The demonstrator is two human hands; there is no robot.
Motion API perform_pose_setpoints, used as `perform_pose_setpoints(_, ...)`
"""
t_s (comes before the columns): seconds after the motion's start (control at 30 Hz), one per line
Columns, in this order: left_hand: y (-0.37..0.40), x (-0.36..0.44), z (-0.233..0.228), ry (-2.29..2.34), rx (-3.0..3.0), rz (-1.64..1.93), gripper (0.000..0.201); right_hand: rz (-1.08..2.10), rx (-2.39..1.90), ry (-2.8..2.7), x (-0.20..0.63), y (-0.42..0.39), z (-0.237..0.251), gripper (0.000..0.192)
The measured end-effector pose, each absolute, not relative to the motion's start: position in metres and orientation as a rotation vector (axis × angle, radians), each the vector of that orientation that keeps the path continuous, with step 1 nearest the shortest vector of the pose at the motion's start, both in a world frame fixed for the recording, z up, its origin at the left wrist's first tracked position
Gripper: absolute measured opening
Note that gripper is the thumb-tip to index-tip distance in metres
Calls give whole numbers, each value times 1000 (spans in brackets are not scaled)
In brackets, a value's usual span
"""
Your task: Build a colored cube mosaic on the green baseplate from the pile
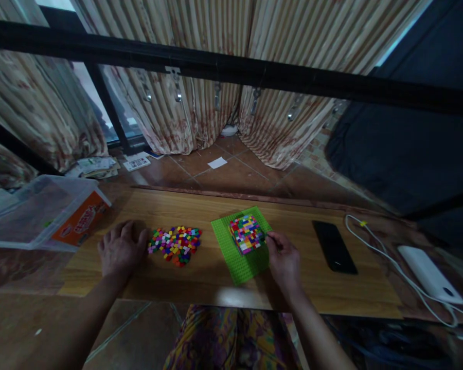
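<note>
My left hand (119, 249) lies palm down on the wooden board, its fingers stretched out. Just right of its thumb is a loose pile of small multicoloured toy bricks (175, 244). A green studded baseplate (226, 246) lies askew in the middle of the board, bearing a squarish block of built-up coloured bricks (247, 234). My right hand (284, 259) is at the baseplate's right edge, thumb and forefinger pinched together close to the block's right side. Something small and dark shows at those fingertips, too small to name.
A clear plastic box (42, 205) with an orange label stands at the left end. To the right lie a black phone (334, 246), a white power bank (430, 272) and a white cable (393, 262). A dark metal bar (231, 67) crosses beyond the board, before striped curtains (208, 113).
</note>
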State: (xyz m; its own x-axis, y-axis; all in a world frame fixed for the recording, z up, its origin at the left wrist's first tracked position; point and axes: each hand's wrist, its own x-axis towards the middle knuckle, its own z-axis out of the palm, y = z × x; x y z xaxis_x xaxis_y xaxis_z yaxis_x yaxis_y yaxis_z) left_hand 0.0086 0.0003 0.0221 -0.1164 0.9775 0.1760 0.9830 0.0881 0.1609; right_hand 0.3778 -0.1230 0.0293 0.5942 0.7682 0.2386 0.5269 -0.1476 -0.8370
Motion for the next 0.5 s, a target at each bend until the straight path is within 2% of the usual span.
perform_pose_setpoints(0.5,0,9,22,-2320,-2075,-385,63,402,-1709,-803,374,-95,4,28)
